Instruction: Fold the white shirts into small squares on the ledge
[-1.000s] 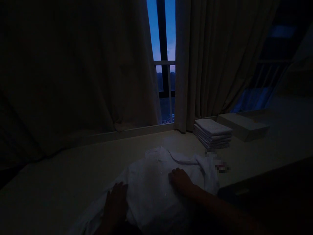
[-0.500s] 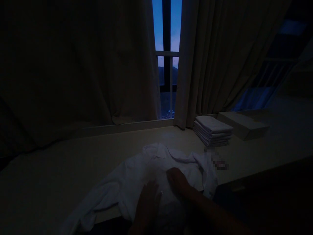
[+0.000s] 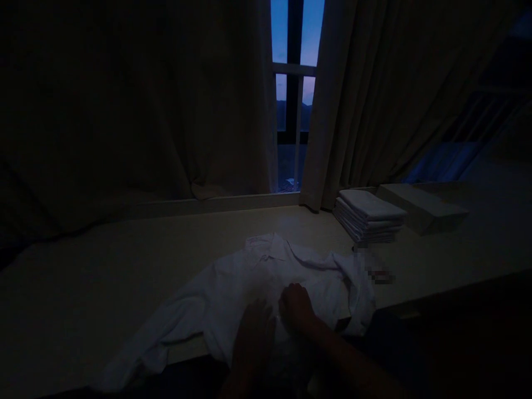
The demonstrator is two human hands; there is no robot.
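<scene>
A white long-sleeved shirt [image 3: 233,293] lies spread on the pale ledge, collar toward the window and one sleeve stretched out to the near left. Flat on its front rests my left hand [image 3: 254,330], fingers extended and lying against the cloth. Close beside it, my right hand [image 3: 296,306] is curled with its fingertips at the shirt's front; it appears to grip the cloth there, though dimness hides the fingertips. The lower part of the shirt falls into shadow near my body.
A stack of folded white cloths [image 3: 369,215] sits at the back right of the ledge [image 3: 174,235], with a pale box [image 3: 424,206] beside it. A small blurred item [image 3: 378,271] lies right of the shirt. Dark curtains [image 3: 216,111] hang around the narrow window [image 3: 293,105]. The room is very dim.
My right hand's fingers have curled more over the shirt front. My left hand stays flat, little moved. The view has tilted down slightly and shifted left.
</scene>
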